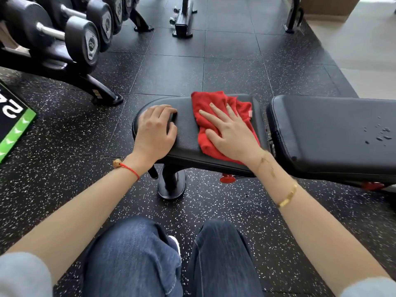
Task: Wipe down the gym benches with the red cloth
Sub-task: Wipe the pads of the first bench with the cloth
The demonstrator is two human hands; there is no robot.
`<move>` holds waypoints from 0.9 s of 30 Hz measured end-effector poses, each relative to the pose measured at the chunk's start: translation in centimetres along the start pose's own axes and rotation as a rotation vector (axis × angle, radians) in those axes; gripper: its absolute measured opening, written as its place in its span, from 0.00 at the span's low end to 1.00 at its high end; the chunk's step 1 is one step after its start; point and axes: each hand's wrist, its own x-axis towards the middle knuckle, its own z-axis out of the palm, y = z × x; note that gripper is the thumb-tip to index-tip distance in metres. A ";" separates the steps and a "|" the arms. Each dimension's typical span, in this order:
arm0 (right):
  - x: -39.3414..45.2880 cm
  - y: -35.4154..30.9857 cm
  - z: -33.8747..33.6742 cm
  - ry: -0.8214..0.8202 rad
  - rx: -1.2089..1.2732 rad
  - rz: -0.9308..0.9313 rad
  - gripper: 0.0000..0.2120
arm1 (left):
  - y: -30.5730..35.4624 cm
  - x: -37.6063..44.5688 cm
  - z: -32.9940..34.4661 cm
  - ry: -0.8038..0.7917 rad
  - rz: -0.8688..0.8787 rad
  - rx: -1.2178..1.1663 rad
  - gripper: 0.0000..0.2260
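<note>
Your right hand (232, 133) lies flat with fingers spread on the crumpled red cloth (216, 118), pressing it onto the black bench seat pad (186, 133). Your left hand (155, 131) rests on the pad's rounded end, fingers loosely curled and holding nothing. Water droplets (380, 133) bead on the adjoining back pad (321, 129); the dumbbell (82, 42) end-cap markings and the white letters on the green-edged floor mat (15, 123) are unreadable.

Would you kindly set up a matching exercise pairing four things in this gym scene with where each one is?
Things:
1. red cloth
2. left hand
3. water droplets
4. dumbbells

Places:
A. on the rack at upper left
B. on the long back pad at right
C. under the right hand on the seat pad
D. resting on the seat pad's left end

Pairs: 1-C, 2-D, 3-B, 4-A
</note>
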 end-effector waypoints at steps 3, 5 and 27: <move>-2.3 1.5 -0.7 0.017 0.039 -0.007 0.25 | -0.1 0.0 -0.2 -0.004 0.002 -0.011 0.16; -2.0 2.6 -1.1 0.031 0.065 0.029 0.25 | -0.1 -0.1 -0.2 -0.012 0.005 -0.015 0.16; 6.5 -3.0 1.5 -0.047 0.043 -0.018 0.25 | -4.1 -1.7 -3.8 0.082 -0.138 -0.048 0.16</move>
